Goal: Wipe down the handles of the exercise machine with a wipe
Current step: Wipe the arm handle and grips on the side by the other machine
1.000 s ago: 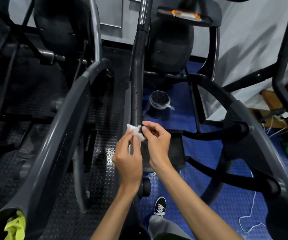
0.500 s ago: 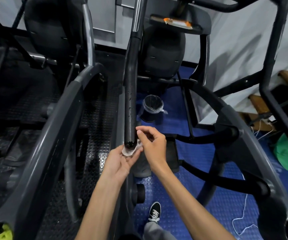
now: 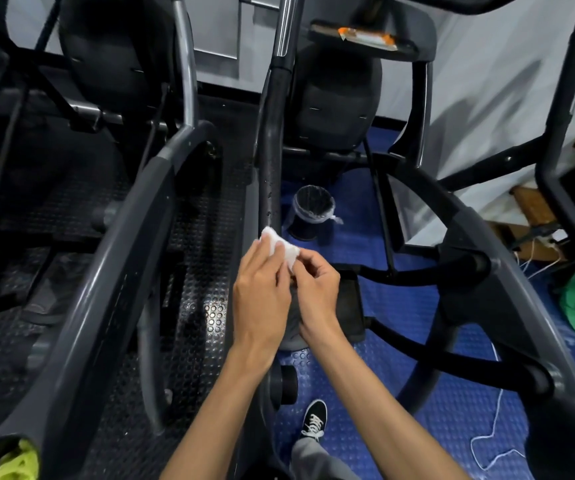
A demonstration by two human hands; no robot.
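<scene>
A long black handle (image 3: 272,140) of the exercise machine runs down the middle of the view toward me, with droplets on its lower part. Its near end is covered by a small white wipe (image 3: 280,245). My left hand (image 3: 261,292) holds the wipe against the handle's end from the left, fingers over the cloth. My right hand (image 3: 315,289) pinches the wipe's right edge with curled fingers. Both hands hide the handle's tip.
A small black bin (image 3: 312,211) with a clear liner stands on the blue floor mat just right of the handle. A grey curved machine arm (image 3: 123,271) runs along the left, another curved frame (image 3: 507,244) on the right. My shoe (image 3: 313,419) is below.
Both hands have shifted up the handle's end with the wipe. The left hand, earlier under the tip, now lies over the wipe; the right hand still pinches it.
</scene>
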